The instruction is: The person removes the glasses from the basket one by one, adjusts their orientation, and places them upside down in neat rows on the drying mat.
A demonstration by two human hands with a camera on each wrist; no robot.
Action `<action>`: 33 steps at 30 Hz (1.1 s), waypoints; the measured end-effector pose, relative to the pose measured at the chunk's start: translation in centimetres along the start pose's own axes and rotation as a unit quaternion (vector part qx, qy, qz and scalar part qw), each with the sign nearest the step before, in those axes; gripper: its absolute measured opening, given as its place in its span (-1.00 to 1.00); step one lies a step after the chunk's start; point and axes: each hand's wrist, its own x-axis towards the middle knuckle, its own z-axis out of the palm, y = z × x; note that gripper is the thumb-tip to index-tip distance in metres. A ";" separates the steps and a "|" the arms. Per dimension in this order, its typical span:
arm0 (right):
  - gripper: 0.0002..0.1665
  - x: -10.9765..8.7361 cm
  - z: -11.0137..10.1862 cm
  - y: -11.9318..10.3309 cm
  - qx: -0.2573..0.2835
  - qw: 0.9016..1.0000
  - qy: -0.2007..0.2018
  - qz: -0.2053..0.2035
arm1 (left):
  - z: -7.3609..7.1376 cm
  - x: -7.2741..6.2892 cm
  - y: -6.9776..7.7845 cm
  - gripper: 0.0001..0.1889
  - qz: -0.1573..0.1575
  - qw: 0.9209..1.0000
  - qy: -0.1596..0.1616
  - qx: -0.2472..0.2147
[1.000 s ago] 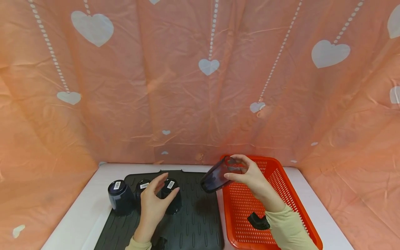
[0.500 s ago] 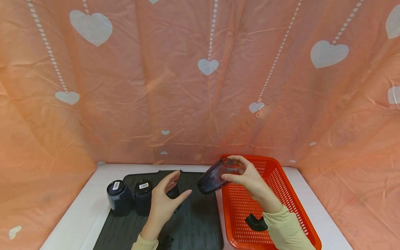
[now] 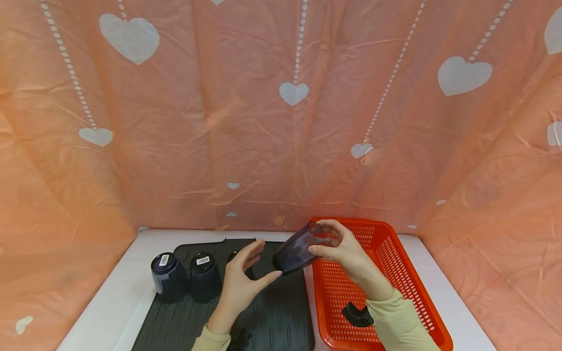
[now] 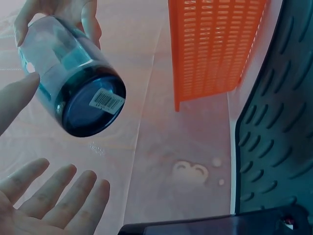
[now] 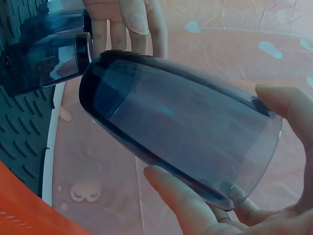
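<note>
A dark, see-through drinking glass is tilted in the air, its base down to the left and its mouth up to the right. My right hand grips it near the rim, thumb in front and fingers behind. Close to the base, my left hand is spread with thumb and fingers apart. Whether its thumb touches the glass I cannot tell. A barcode sticker shows on the base in the left wrist view. Two similar glasses stand upside down to the left; a third is mostly hidden behind my left hand.
A black ridged drying mat lies under the upturned glasses on a white table. Right of it sits a red perforated basket, below my right forearm. An orange curtain with pale hearts hangs behind.
My left hand has moved right, from in front of the upturned glasses to beside the held glass's base. The right hand has brought its glass slightly left.
</note>
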 end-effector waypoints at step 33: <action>-0.29 -0.1 0.6 0.3 0.022 0.999 -0.014 0.028 | 2.7 -0.1 -1.1 -0.24 -0.092 0.984 -0.044 -0.145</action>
